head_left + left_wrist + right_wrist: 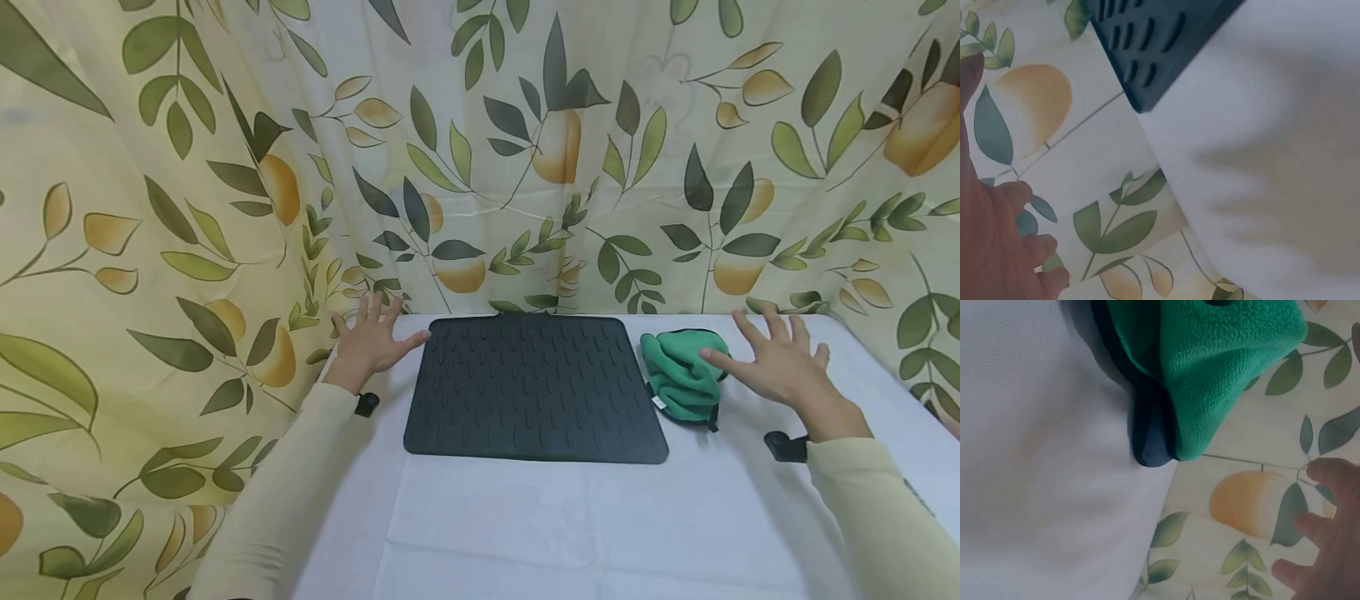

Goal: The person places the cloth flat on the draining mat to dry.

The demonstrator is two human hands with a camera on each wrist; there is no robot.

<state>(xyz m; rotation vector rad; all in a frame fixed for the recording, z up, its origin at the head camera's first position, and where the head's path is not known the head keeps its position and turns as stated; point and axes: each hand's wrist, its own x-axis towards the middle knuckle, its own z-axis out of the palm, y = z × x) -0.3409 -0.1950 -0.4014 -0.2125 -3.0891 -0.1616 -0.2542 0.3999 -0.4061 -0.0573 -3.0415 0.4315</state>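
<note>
A dark ribbed mat (532,387) lies flat on the white-covered table. Beside its right edge sits a crumpled green cloth (684,373) with dark edging and a small white tag. My left hand (369,346) hovers spread near the mat's far left corner, its thumb pointing toward that corner. On the other side, my right hand (783,371) is held with fingers spread, just right of the green cloth. Both hands hold nothing. In the left wrist view a corner of the mat (1141,56) shows; the right wrist view has the green cloth (1216,369) close up.
A white cloth (495,533) covers the table. Behind it and along the left hangs a curtain (480,208) printed with leaves and orange fruit. Black wrist cameras, such as the right one (786,447), are strapped to both wrists.
</note>
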